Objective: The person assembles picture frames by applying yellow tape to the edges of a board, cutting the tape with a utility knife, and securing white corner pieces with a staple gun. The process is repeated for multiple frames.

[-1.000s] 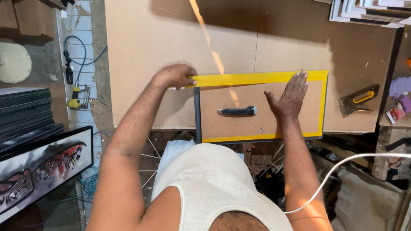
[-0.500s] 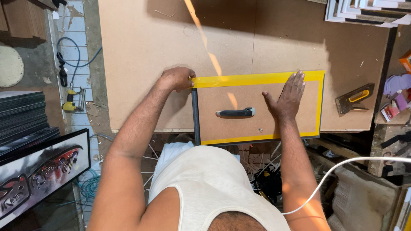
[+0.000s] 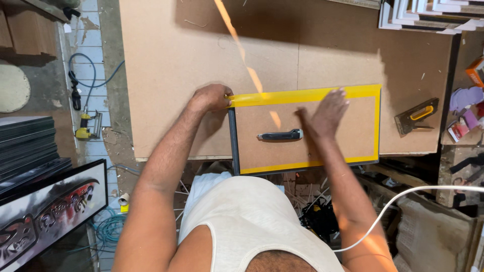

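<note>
Left hand (image 3: 210,97): curled, fingers pressed on the left end of the yellow tape (image 3: 307,94), centre of frame. Right hand (image 3: 326,113): open and flat, slightly blurred, palm down on the board of the frame (image 3: 353,136), fingertips at the tape; grips nothing. Frame: dark-edged, brown-backed, tape along top, right and bottom edges, lying at the near edge of the workbench (image 3: 171,75). Knife (image 3: 280,135): on the board, just left of the right hand. Trowel (image 3: 416,115): right of the frame. Framed picture (image 3: 45,211): lower left.
</note>
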`<action>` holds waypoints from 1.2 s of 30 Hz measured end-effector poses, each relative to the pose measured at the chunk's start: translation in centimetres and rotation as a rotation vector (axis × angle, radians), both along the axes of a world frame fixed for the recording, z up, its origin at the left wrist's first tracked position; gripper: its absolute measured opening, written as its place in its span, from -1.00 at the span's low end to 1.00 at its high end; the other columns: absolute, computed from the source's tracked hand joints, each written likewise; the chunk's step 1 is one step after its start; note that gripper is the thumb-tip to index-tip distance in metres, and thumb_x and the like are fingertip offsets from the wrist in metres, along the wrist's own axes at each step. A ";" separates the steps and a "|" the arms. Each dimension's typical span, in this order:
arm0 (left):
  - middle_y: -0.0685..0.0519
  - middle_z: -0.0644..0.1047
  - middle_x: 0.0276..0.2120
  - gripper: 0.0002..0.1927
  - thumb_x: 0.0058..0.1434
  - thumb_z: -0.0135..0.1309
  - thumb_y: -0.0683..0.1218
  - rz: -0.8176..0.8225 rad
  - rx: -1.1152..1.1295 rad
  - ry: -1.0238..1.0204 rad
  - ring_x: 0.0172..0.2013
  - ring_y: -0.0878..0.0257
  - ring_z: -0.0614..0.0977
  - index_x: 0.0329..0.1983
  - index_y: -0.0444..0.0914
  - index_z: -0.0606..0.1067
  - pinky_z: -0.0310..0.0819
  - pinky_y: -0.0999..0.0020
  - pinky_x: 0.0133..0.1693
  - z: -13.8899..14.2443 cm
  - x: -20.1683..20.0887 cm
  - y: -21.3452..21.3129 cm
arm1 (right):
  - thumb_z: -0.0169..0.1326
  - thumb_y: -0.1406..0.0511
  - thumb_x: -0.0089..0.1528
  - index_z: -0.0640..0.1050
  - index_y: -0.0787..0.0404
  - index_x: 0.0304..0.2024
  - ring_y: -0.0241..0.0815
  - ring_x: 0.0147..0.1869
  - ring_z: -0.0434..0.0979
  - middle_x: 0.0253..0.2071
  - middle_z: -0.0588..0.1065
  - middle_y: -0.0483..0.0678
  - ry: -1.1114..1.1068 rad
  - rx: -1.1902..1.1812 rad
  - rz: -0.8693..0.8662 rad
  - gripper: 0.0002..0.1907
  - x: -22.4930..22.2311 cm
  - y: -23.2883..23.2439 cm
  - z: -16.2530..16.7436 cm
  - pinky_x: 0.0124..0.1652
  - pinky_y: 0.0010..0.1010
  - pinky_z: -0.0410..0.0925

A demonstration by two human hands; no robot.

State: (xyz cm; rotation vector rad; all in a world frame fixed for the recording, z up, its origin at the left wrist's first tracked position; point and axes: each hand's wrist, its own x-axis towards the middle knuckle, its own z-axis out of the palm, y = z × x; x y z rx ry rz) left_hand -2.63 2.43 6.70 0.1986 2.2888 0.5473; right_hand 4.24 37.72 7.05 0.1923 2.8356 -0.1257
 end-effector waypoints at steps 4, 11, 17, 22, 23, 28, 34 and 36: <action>0.02 0.68 -0.16 -0.67 0.20 0.15 0.03 0.016 -0.006 -0.031 -0.15 0.09 0.69 0.05 0.00 0.62 0.55 0.14 -0.06 -1.2 0.1 -0.3 | -0.36 -0.45 0.19 -0.16 0.58 0.45 0.30 0.64 -0.53 0.54 -0.33 0.43 -0.254 0.100 0.263 0.32 1.2 -11.4 -1.0 0.42 0.20 -0.52; -0.06 0.66 -0.17 -0.68 0.19 0.16 0.04 -0.010 0.051 0.056 -0.16 0.01 0.69 0.01 -0.05 0.64 0.56 0.11 -0.08 -1.5 0.3 -0.8 | -0.29 -0.51 0.11 -0.11 0.60 0.47 0.31 0.64 -0.49 0.55 -0.25 0.44 -0.079 -0.142 0.560 0.43 3.9 -20.9 -1.4 0.44 0.16 -0.52; -0.08 0.67 -0.22 -0.64 0.17 0.23 0.12 0.039 0.013 0.017 -0.17 0.04 0.70 -0.05 -0.14 0.66 0.56 0.13 -0.06 0.1 0.9 -1.7 | 0.12 -0.32 0.01 0.22 0.34 0.37 0.25 0.45 0.06 0.34 0.16 0.33 -0.016 -0.059 0.582 0.16 4.8 -13.8 2.4 0.37 0.21 -0.14; -0.04 0.67 -0.22 -0.63 0.16 0.24 0.13 0.063 0.048 0.032 -0.20 0.07 0.69 -0.02 -0.09 0.64 0.55 0.14 -0.08 1.0 1.5 -2.2 | 0.25 -0.01 0.11 0.54 0.07 -0.08 -0.01 0.15 0.51 -0.07 0.55 0.03 -0.160 -0.125 0.435 -0.55 5.8 -9.6 5.1 0.10 -0.13 0.41; -0.03 0.67 -0.22 -0.64 0.17 0.23 0.12 0.061 0.053 0.017 -0.21 0.08 0.70 -0.01 -0.08 0.64 0.56 0.14 -0.09 1.0 1.5 -2.2 | 0.21 0.02 0.18 0.53 0.11 -0.10 0.02 0.04 0.54 -0.11 0.55 0.05 -0.158 -0.169 0.365 -0.61 5.9 -9.9 4.8 0.02 -0.11 0.42; -0.02 0.68 -0.28 -0.65 0.17 0.20 0.11 0.058 0.061 0.013 -0.31 0.10 0.72 0.00 -0.05 0.63 0.59 0.17 -0.16 0.7 1.3 -2.0 | -0.02 0.13 0.37 0.45 0.23 0.02 0.09 -0.37 0.64 -0.36 0.56 0.16 -0.132 -0.503 -0.003 -0.67 5.6 -15.0 1.5 -0.35 -0.10 0.50; -0.02 0.67 -0.39 -0.66 0.16 0.22 0.10 0.036 0.065 0.058 -0.43 0.14 0.70 -0.03 -0.06 0.65 0.58 0.18 -0.24 0.3 1.4 -1.5 | 0.11 0.13 0.30 0.51 0.29 -0.10 0.27 -0.40 0.60 -0.50 0.54 0.23 0.090 -0.486 0.105 -0.66 4.7 -19.3 0.3 -0.37 0.04 0.45; -0.02 0.66 -0.41 -0.66 0.16 0.23 0.11 0.024 0.058 0.050 -0.43 0.14 0.70 -0.03 -0.07 0.64 0.58 0.18 -0.24 0.5 1.4 -1.5 | 0.12 0.12 0.29 0.53 0.28 -0.18 0.26 -0.38 0.60 -0.50 0.54 0.22 0.102 -0.513 0.117 -0.67 4.6 -19.5 0.6 -0.34 0.04 0.46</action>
